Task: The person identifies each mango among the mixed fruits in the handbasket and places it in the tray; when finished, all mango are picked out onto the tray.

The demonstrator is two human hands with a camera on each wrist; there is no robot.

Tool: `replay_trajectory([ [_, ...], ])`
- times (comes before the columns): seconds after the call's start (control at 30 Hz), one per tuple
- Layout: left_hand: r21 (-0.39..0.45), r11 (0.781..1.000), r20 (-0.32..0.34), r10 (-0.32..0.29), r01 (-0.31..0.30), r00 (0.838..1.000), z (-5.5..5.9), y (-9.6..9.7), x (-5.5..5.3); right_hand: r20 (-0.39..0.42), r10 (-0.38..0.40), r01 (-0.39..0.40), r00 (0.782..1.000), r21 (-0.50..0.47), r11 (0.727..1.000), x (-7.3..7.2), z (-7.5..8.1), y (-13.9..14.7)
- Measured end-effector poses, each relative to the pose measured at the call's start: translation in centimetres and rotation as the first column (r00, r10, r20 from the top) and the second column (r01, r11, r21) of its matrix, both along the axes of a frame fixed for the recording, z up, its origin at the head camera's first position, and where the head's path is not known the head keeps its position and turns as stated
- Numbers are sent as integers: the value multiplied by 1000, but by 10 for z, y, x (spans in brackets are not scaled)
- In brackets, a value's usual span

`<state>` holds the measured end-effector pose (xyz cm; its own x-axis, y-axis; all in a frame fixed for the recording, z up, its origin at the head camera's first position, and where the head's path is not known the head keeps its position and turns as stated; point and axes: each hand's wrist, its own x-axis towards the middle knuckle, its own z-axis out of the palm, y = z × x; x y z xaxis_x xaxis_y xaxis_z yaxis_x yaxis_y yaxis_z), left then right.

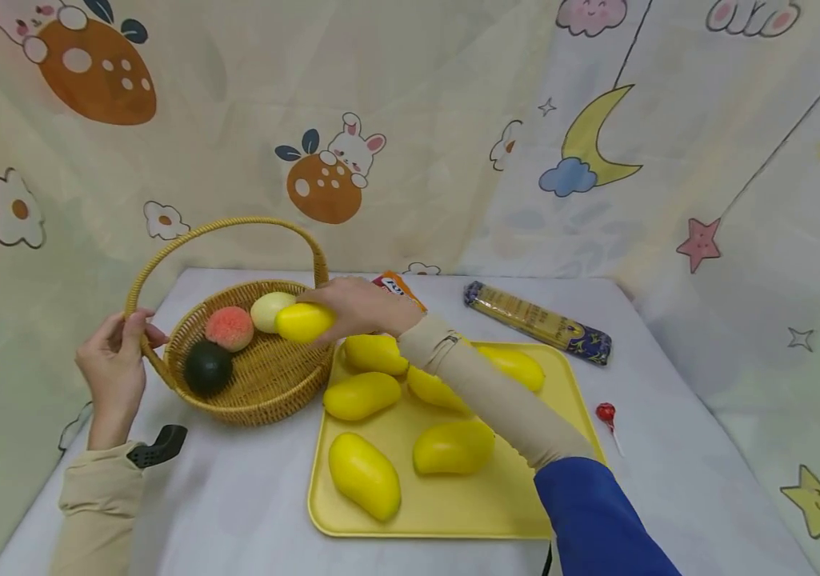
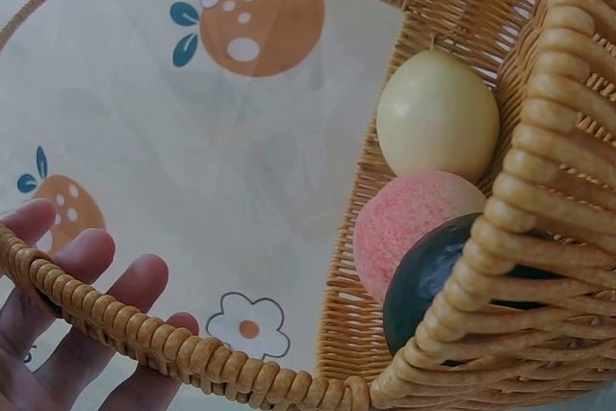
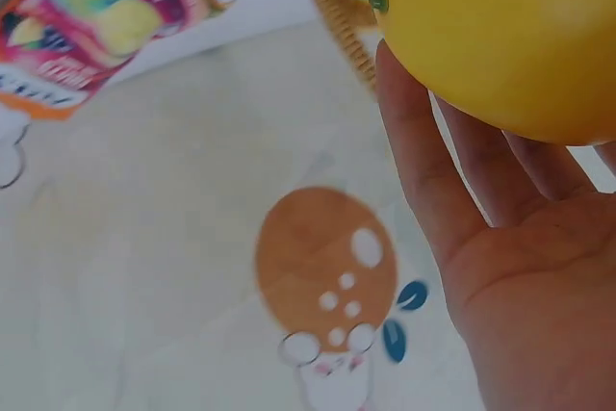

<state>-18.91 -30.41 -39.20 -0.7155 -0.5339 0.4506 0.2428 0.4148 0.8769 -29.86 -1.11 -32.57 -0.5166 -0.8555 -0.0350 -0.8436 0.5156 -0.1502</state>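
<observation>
My left hand (image 1: 116, 364) grips the side of the arched handle (image 1: 237, 222) of a wicker basket (image 1: 258, 412). Inside the basket lie a pinkish peach (image 1: 230, 329), a pale yellow fruit (image 2: 438, 115) and a dark green, avocado-like fruit (image 1: 208, 368). A yellow mango (image 1: 305, 323) is held in my right hand (image 1: 355, 306), over the basket's right side and overlapping the pale fruit in the head view. In the right wrist view, fingers (image 3: 423, 156) wrap around this mango. Several more mangoes (image 1: 362, 396) lie on a yellow tray (image 1: 410, 512), partly hidden by my right forearm.
Behind the tray lies an orange candy packet (image 3: 87, 31), half hidden by my right hand in the head view. A long gold and blue package (image 1: 539, 320) rests at the back right. A red lollipop (image 1: 606, 413) lies right of the tray.
</observation>
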Motion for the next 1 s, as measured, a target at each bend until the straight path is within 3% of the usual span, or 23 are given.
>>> replay_trajectory([
  [0.2,3,1000,-29,-10,10,1000,-1,-2,-2,-23,-75,75,997,28,997,-4,-1,49],
  [0.37,7,1000,-22,-8,8,1000,-3,-3,-2,-30,-143,145,989,71,987,3,-4,88],
  [0.73,7,1000,-17,-15,15,1000,-2,-1,-2,17,-276,275,961,41,961,41,-10,171],
  [1.0,19,1000,-19,-16,16,1000,-2,-2,-3,-35,-301,302,953,27,953,65,-31,219],
])
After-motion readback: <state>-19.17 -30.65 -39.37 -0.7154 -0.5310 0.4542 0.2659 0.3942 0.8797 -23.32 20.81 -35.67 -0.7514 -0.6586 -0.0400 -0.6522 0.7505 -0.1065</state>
